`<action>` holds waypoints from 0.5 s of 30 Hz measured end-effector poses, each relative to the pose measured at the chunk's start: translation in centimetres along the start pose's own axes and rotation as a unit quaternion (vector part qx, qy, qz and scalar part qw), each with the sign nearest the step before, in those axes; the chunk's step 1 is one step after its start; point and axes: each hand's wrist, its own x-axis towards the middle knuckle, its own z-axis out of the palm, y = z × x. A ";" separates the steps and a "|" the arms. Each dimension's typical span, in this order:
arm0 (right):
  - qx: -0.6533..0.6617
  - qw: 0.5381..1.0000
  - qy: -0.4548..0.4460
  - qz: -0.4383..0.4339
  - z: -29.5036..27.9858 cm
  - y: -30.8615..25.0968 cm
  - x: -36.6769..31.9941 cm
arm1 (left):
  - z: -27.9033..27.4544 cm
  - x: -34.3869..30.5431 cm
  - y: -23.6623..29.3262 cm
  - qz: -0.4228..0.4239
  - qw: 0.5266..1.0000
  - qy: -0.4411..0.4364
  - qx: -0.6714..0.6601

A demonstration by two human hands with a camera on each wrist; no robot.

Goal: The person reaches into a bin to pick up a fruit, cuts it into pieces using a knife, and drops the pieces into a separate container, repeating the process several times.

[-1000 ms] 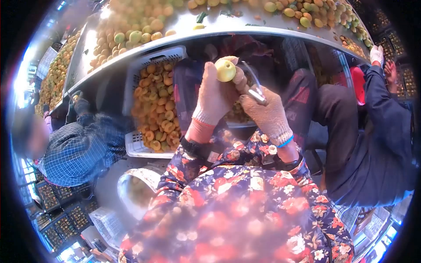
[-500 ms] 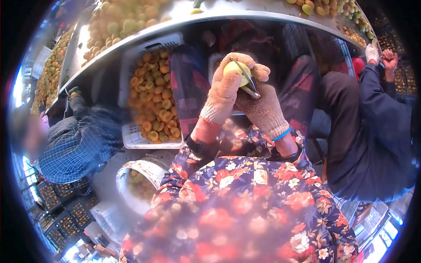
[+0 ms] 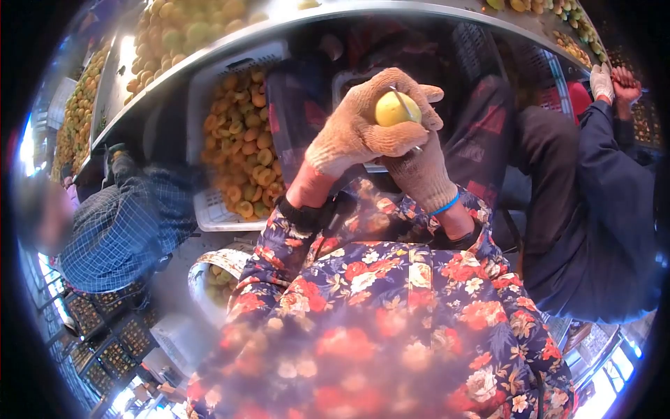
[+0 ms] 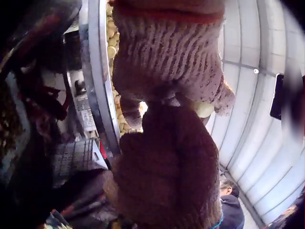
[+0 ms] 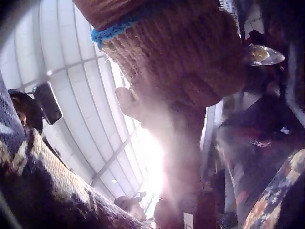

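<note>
A yellow-green fruit (image 3: pixel 398 109) is gripped by my gloved left hand (image 3: pixel 356 122), its fingers and thumb curled round it. A thin metal blade (image 3: pixel 405 105) crosses the fruit's face, and a bit of metal shows below the left thumb. My gloved right hand (image 3: pixel 422 171), with a blue cuff edge, is just below and right of the fruit, curled at the tool's lower end; its grip is partly hidden by the left hand. In the left wrist view a piece of the fruit (image 4: pixel 204 109) shows past the left glove (image 4: pixel 167 62), and the right glove (image 4: pixel 167 167) is close against it.
A white crate (image 3: pixel 209 211) of halved orange fruit stands left of my knees. Ahead runs a metal table edge (image 3: pixel 230 40) with heaped fruit behind it. A white bucket (image 3: pixel 199 279) stands lower left. People sit at both sides, in a checked shirt (image 3: pixel 125 230) and dark clothes (image 3: pixel 593 230).
My left hand has turned over the fruit, its fingers now closed round it. The blade, earlier apart from the fruit, has come against it. The right hand has moved in beneath the left.
</note>
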 end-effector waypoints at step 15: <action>-0.171 0.979 0.034 -0.109 -0.2 1.5 -0.9 | 1.3 -0.5 -0.4 0.015 0.988 0.050 0.143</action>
